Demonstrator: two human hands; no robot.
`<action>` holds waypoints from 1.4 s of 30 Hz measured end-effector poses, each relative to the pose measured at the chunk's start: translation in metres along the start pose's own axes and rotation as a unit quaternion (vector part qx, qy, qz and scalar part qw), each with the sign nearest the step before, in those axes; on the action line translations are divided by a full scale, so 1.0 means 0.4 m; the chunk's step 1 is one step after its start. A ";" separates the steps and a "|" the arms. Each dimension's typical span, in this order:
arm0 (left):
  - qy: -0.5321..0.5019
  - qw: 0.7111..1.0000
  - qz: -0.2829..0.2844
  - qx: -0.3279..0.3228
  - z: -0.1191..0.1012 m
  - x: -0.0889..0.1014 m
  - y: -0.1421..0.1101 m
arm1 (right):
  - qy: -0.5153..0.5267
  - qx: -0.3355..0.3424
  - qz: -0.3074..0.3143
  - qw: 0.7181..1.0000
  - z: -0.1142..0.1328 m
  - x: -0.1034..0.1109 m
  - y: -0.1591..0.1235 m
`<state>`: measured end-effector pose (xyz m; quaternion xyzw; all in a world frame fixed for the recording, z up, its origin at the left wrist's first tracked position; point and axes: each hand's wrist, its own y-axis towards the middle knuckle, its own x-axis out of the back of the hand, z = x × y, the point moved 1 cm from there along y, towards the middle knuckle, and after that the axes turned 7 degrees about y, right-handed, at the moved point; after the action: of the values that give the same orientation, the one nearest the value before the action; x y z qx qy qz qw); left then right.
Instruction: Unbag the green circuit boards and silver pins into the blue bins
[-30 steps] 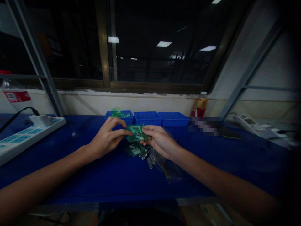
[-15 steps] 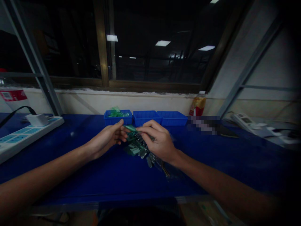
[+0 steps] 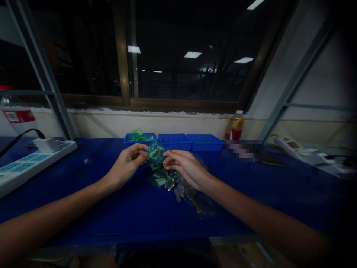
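On the near right side of the parts pile [image 3: 170,184], a clear bag [image 3: 205,208] lies on the blue table [image 3: 125,219]. Above the pile's far side is the green bag [image 3: 156,152]. My left hand [image 3: 125,163] pinches its left edge; my right hand [image 3: 189,169] curls at its right edge, and I cannot tell whether it grips. Beyond the pile: three blue bins [image 3: 176,144], the left containing green wrapping [image 3: 138,136].

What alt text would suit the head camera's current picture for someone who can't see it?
The left hand holds a green bag, the right hand at its edge, by parts heaped on a blue table. Behind stand three blue bins, green plastic in the left one.
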<state>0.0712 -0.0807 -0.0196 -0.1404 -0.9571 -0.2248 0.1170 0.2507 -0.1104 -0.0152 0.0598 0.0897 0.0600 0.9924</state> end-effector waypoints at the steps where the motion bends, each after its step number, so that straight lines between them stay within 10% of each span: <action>1: 0.044 0.998 0.008 -0.036 -0.001 -0.001 -0.003 | 0.030 -0.015 -0.003 0.999 0.000 -0.002 -0.002; 10: 0.424 0.840 0.072 -0.331 -0.015 0.007 -0.026 | 0.153 -0.045 -0.046 0.986 0.002 0.002 0.003; 14: 0.422 0.846 0.036 -0.325 -0.012 0.013 -0.015 | 0.104 -0.033 0.005 0.994 0.002 0.001 0.002; 20: 0.296 0.928 -0.003 -0.226 -0.018 0.013 -0.004 | 0.013 0.004 -0.004 1.000 -0.002 0.001 -0.001; 25: 0.096 0.995 0.015 -0.021 -0.012 0.005 -0.001 | -0.102 0.116 -0.060 0.986 -0.005 0.020 0.013; 31: -0.134 0.962 0.108 0.212 -0.019 -0.002 -0.007 | -0.354 0.366 -0.043 0.860 0.025 0.009 -0.019; 35: -0.199 0.942 0.106 0.248 -0.017 -0.002 -0.005 | -0.427 0.461 0.030 0.777 0.034 0.002 -0.039; 42: -0.192 0.945 0.116 0.239 -0.003 -0.008 -0.001 | -0.455 0.491 0.045 0.741 0.034 0.007 -0.035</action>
<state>0.0740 -0.0824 -0.0197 -0.2585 -0.9642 0.0572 -0.0133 0.2574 -0.1252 -0.0042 0.5632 -0.3584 0.0184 0.7444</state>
